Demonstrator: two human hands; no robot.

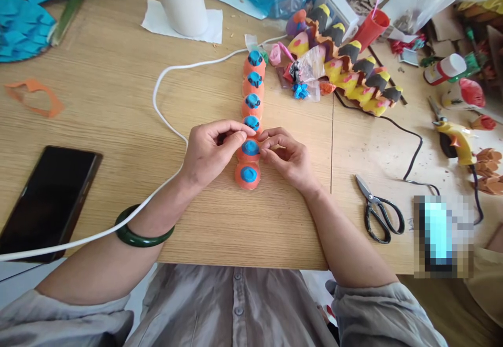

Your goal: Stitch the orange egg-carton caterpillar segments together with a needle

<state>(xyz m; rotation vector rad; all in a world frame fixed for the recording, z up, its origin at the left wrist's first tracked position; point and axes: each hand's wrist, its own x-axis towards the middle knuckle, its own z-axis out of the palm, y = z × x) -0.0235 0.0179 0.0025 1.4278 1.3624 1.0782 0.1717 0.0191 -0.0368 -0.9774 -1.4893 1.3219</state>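
A strip of orange-painted cups like an egg carton (247, 183) lies lengthwise before me. Each cup bears a blue clay-like disc (250, 148); the farther ones carry dark squiggles, while the nearest two show plain blue. My left hand (212, 150) reaches over from the left, thumb and forefinger pinched above the strip's fourth and fifth cups. Whatever is in that pinch is too small or hidden to name. On the other side, my right hand (286, 155) has curled fingers, its thumb and fingertips close together at the strip's right edge. What they hold, if anything, is hidden.
Scissors (379, 208) lie at right, near a yellow-handled tool (456, 140) with a black cord. Painted egg-carton pieces (353, 72) and small bags (308, 72) are behind. A white cable (157, 85) crosses my left forearm. A phone (49, 197) rests left.
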